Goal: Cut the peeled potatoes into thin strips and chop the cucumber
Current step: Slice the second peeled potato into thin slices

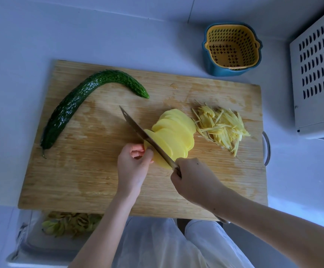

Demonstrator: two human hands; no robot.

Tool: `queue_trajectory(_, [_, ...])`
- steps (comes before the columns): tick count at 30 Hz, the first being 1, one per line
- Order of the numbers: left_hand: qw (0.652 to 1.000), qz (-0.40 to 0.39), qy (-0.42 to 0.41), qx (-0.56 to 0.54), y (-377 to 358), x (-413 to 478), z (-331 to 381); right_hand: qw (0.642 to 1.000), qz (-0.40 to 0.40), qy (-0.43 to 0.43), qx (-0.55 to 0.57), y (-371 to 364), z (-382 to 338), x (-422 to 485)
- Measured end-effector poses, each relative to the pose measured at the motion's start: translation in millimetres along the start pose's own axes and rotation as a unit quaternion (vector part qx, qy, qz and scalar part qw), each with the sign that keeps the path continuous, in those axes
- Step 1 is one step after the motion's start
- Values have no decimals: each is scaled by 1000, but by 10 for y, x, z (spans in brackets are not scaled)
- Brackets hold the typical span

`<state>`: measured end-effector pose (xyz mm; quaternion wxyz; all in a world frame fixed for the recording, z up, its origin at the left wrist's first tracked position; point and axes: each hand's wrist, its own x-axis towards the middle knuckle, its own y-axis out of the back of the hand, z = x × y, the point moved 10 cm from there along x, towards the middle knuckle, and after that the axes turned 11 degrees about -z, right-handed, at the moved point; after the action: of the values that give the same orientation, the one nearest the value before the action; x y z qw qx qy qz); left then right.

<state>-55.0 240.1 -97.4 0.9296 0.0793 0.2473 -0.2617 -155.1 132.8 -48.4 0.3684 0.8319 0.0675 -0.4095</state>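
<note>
A peeled yellow potato point(173, 132), fanned out into slices, lies at the middle of the wooden cutting board point(99, 180). My left hand point(133, 163) has curled fingers that hold its near left end. My right hand point(193, 180) grips the handle of a knife point(138, 128), whose blade lies across the potato's left part, tip pointing up-left. A pile of thin potato strips point(222, 126) lies to the right of the slices. A whole curved green cucumber point(83, 99) rests on the board's left side.
A yellow strainer basket inside a blue bowl point(232, 49) stands behind the board at the right. A white perforated appliance point(316, 74) sits at the far right. Below the counter edge, a bin point(70, 223) holds peelings. A metal handle point(267, 147) sticks out at the board's right edge.
</note>
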Motion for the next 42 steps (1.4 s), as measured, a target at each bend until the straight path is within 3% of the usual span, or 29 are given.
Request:
queue_trajectory(7, [1000,-13,-9,8,17,7,-27,999,28,4,-22,-108,35,117])
queue_trajectory(15, [1000,-6,-9,-13,11,11,-8,997,-32,43,59,4,-12,149])
queue_trajectory(19, [1000,0,-14,-6,16,20,12,994,16,62,83,205,-75,-76])
queue_trajectory(24, [999,-6,-35,5,21,7,18,991,50,51,114,396,-31,-431])
queue_trajectory(31, [995,-16,-93,33,-6,-39,71,993,30,14,113,300,11,-553])
queue_trajectory(42, [993,-15,-108,34,-14,-24,66,997,14,6,82,229,51,-540])
